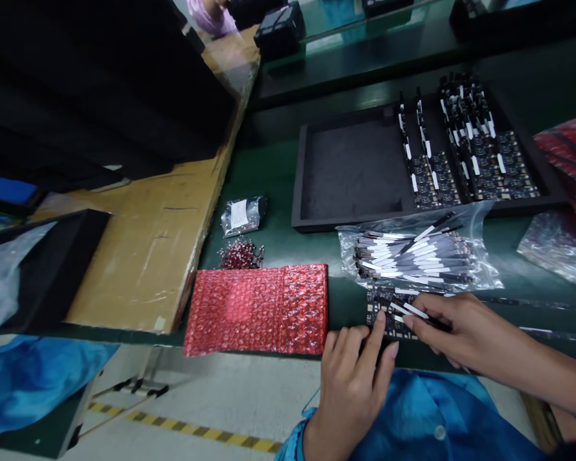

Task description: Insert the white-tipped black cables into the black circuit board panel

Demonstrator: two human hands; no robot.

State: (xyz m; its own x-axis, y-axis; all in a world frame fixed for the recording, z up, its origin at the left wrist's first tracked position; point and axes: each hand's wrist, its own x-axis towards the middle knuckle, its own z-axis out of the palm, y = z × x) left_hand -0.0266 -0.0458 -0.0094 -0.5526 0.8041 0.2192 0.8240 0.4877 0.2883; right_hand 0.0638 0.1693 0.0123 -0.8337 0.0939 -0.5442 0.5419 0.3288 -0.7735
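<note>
A dark circuit board [375, 296] lies near the table's front edge, partly covered by both my hands. My left hand [352, 378] has its fingers apart, with the index fingertip resting on the board. My right hand [454, 326] pinches a thin black strip with a white label [415, 311] over the board's right side. Other black-and-white strips lie across the board and extend to the right. Just behind it, a clear plastic bag [480, 266] holds many similar strips [413, 259].
A black tray [303, 179] behind holds boards with strips attached [434, 176]. Left of my hands lie a red bubble-wrap pouch [256, 310], a heap of tiny dark-red parts [241, 254] and a small clear bag [242, 216]. Cardboard [139, 243] borders the table's left side.
</note>
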